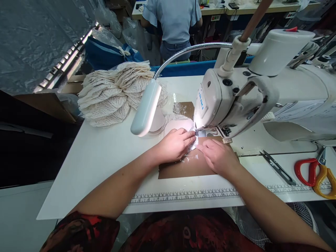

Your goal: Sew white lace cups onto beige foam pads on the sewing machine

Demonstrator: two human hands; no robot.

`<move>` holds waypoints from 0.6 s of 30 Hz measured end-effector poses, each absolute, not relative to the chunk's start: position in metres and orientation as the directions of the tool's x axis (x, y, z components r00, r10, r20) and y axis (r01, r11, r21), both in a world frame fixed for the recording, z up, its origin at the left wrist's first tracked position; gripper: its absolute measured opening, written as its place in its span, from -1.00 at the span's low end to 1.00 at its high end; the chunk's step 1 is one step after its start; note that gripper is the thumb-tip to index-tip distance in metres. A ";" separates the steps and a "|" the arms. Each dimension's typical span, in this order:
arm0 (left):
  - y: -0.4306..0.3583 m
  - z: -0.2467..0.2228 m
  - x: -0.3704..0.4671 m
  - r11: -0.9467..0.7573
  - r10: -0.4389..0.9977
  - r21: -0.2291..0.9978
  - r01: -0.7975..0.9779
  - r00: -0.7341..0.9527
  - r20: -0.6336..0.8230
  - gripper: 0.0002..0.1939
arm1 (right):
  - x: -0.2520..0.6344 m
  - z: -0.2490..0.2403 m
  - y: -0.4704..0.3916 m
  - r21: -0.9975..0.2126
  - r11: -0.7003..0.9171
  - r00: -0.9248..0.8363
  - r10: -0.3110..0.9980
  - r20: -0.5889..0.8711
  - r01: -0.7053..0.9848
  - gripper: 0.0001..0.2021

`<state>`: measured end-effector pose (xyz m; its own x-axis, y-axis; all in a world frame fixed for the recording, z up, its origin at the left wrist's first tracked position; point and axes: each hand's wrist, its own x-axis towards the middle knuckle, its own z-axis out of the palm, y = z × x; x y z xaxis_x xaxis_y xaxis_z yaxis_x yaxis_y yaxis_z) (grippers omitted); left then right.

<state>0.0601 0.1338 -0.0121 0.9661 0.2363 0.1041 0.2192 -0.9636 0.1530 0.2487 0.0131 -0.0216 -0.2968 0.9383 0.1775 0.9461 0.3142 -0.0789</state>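
My left hand (176, 144) lies on a small piece of white fabric (193, 144), its fingers stretched out flat, with the fingertips close beside the needle area of a white sewing machine (214, 101). Across from it, my right hand (219, 155) is closed, its curled fingers pinching at the near edge of the same fabric. Beneath both hands is a brown sheet (189, 168) with shiny clear tape on it. A pale pink rounded piece (181, 125) and some lace lie just behind my left hand. My hands hide part of the fabric.
Stacked cream lace pieces (110, 94) stand at the back left. A lamp (147, 108) on a bendable neck hangs over the table (105, 154). Thread snips (278, 168) and scissors (315, 171) lie right, near a printed ruler (183, 197). Ahead, a person (173, 24) sits facing away.
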 end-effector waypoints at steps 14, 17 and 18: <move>0.145 -0.017 0.060 -0.951 0.295 0.141 0.273 0.942 0.163 -0.62 | 0.244 -0.023 0.021 -0.106 0.124 -0.108 0.983 0.149 0.987 -0.54; 0.146 -0.017 0.060 -0.946 0.312 0.150 0.288 0.935 0.171 -0.61 | 0.247 -0.024 0.020 -0.153 0.146 -0.122 0.980 0.160 0.977 -0.53; 0.146 -0.018 0.060 -0.946 0.309 0.153 0.285 0.935 0.175 -0.61 | 0.247 -0.024 0.020 -0.164 0.152 -0.126 0.979 0.160 0.975 -0.53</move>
